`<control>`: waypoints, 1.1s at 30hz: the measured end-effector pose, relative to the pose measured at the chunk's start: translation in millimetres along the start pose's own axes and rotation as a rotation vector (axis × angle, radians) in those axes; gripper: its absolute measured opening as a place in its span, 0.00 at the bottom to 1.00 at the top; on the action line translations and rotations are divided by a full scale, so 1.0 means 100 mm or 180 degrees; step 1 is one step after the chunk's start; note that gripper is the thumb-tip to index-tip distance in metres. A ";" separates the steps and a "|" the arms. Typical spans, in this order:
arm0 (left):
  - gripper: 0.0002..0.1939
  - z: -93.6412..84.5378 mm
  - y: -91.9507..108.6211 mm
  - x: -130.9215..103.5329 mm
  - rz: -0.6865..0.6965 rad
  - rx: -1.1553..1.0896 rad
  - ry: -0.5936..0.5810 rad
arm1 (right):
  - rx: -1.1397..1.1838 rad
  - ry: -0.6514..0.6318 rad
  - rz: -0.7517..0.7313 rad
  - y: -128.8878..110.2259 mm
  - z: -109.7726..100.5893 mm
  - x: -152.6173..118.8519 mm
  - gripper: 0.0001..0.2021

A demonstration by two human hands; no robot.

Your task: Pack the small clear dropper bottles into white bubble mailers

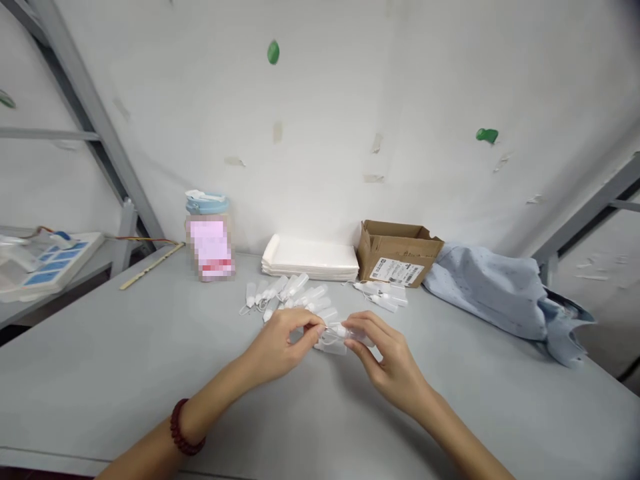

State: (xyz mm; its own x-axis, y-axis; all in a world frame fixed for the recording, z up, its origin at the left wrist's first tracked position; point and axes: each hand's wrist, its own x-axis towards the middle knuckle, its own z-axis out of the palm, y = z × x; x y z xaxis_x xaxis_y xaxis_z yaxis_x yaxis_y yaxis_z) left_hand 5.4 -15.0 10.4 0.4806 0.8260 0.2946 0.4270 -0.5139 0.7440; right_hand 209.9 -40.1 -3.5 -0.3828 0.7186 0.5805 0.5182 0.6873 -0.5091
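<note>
Above the middle of the grey table (150, 360), my right hand (393, 360) grips a small translucent plastic bottle (359, 335) with a white cap, cap end pointing left. Thumb and forefinger of my left hand (283, 343) are pinched at the thin white cord (329, 329) by that cap. Just behind my hands lies a loose pile of similar capped bottles (295, 285), several with cord loops; my fingers hide part of it. A smaller group of such bottles (393, 293) rests further right, in front of the cardboard box.
Along the wall stand a stack of white sheets or bags (310, 259) and an open cardboard box (395, 250). Blue-grey cloth (490, 290) lies at right. A blue-lidded container (207, 203) with a blurred pink front and a thin strip (151, 267) are at left.
</note>
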 end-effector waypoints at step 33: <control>0.11 -0.05 -0.09 0.03 -0.0233 -0.0201 -0.0582 | 0.0208 -0.0231 0.0189 0.00 0.04 0.00 0.09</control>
State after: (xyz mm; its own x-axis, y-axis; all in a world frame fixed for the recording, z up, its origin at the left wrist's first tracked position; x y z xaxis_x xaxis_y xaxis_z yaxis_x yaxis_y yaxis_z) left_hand -1.3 -6.6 7.4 0.5836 0.8017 0.1290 0.4198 -0.4338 0.7972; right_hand 206.7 -39.4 -6.3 -0.4085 0.7624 0.5018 0.4915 0.6470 -0.5829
